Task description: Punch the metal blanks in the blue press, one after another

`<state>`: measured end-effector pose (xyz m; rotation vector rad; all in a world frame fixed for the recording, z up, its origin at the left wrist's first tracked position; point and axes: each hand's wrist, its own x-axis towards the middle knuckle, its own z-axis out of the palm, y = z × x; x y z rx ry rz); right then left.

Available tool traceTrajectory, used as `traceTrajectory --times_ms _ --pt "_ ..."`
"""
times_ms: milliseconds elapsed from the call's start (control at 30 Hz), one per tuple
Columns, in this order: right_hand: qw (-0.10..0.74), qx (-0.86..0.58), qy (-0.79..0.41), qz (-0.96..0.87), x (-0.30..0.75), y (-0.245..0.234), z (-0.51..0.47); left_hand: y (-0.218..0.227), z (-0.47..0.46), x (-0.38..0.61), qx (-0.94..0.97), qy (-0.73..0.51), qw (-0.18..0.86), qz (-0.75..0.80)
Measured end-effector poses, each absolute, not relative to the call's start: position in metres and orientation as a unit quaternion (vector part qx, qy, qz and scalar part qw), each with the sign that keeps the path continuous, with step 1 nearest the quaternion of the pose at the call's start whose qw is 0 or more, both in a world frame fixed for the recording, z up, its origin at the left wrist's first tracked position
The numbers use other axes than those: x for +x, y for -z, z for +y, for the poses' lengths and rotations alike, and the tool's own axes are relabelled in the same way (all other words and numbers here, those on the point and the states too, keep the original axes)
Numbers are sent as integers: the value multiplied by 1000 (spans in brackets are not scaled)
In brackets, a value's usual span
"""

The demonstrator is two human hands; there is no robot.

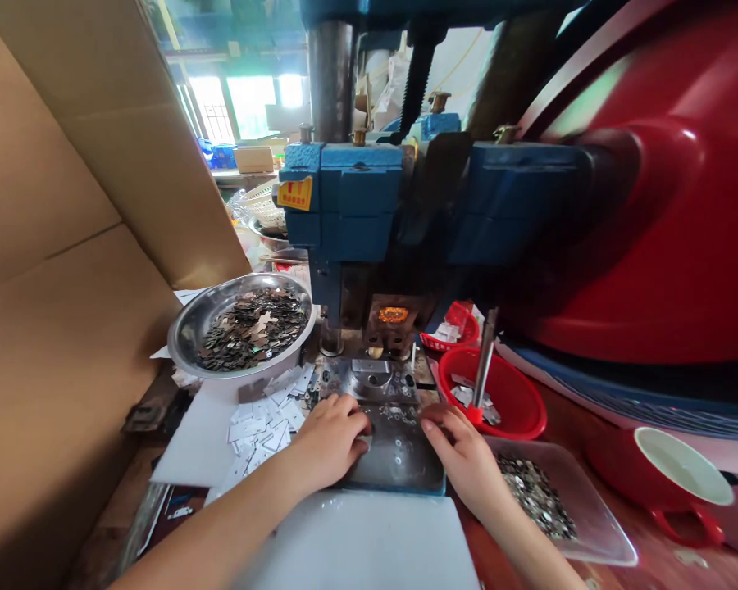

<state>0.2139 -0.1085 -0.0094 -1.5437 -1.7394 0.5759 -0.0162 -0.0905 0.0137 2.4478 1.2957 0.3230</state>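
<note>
Resting at eleven o'clock, the metal bowl [241,328] holds dark stampings. Left hand [329,438] curls loosely, right hand [464,455] lies flat, both on the die plate [394,442] under the press [369,205]; fingertips belong outside its ram.

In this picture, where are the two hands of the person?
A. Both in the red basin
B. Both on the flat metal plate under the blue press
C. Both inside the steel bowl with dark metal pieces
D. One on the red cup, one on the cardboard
B: the left hand and the right hand both rest on the metal plate in front of the blue press, away from the steel bowl.
</note>
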Motion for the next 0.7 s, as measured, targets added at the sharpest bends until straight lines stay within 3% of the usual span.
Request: traceTrajectory --times_ms 400,700 --pt "145 -503 -142 -840 204 4 -132 -16 -90 -16 843 -122 251 460" --pt "140 -462 -57 -874 197 6 -133 -23 -88 -28 817 -194 264 474"
